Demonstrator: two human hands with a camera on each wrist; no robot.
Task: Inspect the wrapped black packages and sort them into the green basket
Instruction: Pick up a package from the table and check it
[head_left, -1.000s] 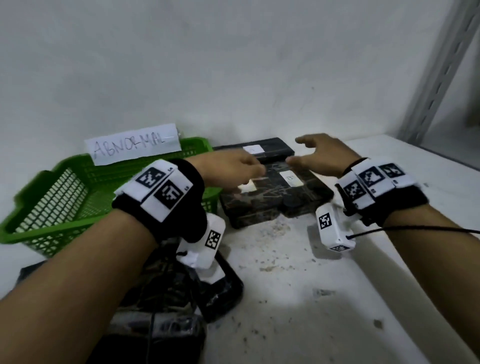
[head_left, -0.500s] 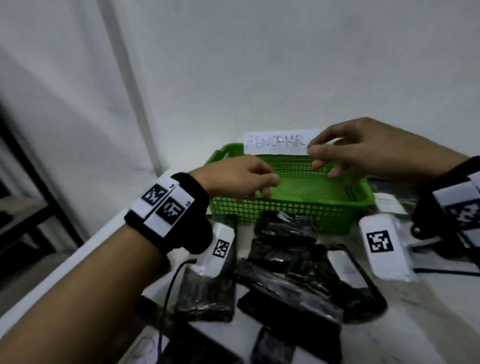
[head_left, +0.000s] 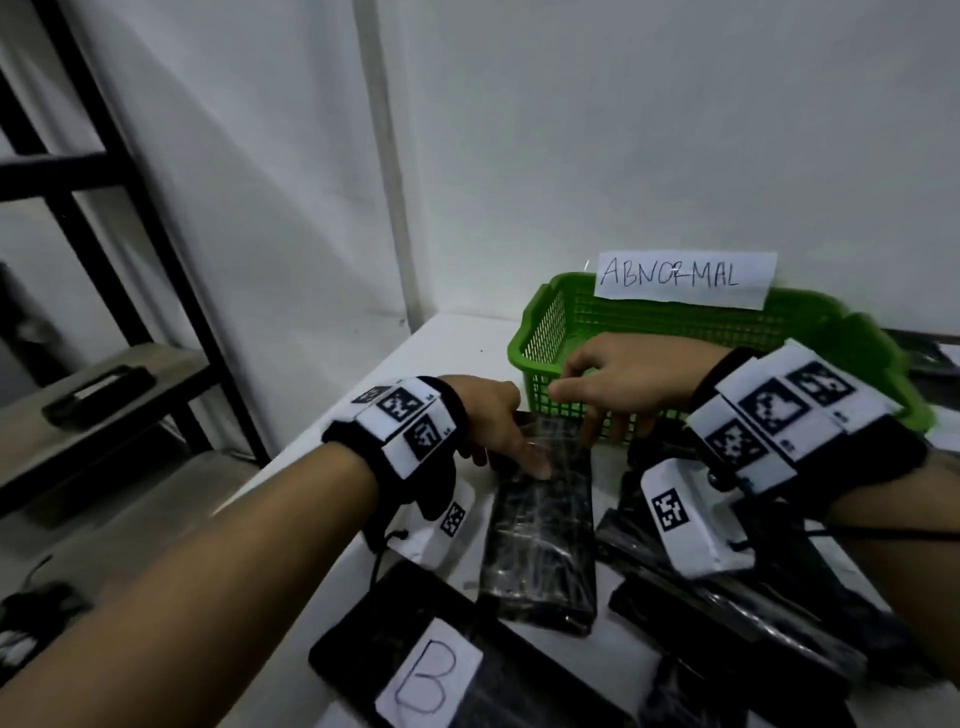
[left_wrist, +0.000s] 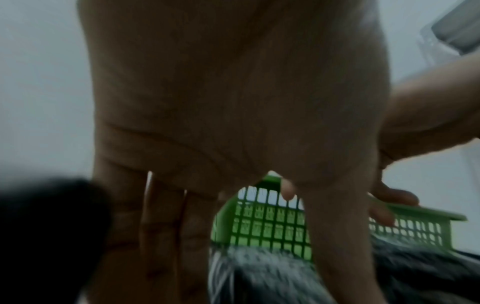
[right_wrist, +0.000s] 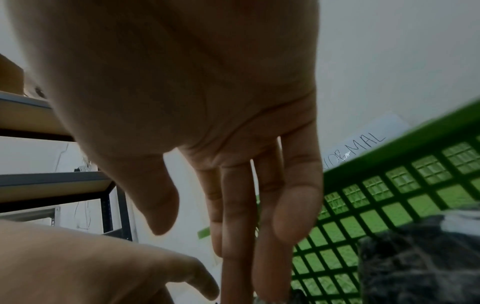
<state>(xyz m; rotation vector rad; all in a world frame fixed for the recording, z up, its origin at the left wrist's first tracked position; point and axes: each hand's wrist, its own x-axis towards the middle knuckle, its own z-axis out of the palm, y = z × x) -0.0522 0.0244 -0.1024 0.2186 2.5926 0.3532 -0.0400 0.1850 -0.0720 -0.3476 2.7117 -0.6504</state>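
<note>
The green basket (head_left: 550, 332) with the paper sign "ABNORMAL" stands against the wall; it also shows in the wrist views (left_wrist: 272, 222) (right_wrist: 402, 195). Just in front of it a wrapped black package (head_left: 540, 525) lies flat on the white table. My left hand (head_left: 511, 441) rests on the package's near-left top, thumb on the wrap, fingers straight (left_wrist: 168, 236). My right hand (head_left: 597, 400) reaches down at the package's far end beside the basket wall, its fingers (right_wrist: 241, 205) straight and the thumb apart. Neither hand grips anything.
A black package labelled "B" (head_left: 431, 670) lies at the near edge. More wrapped packages (head_left: 737, 613) are piled to the right under my right wrist. A black shelving rack (head_left: 130, 218) stands left of the table's edge, with a dark device (head_left: 98, 395) on its shelf.
Both hands have come down from above the basket onto the package in front of it. The view has swung left, so the basket now sits at the right.
</note>
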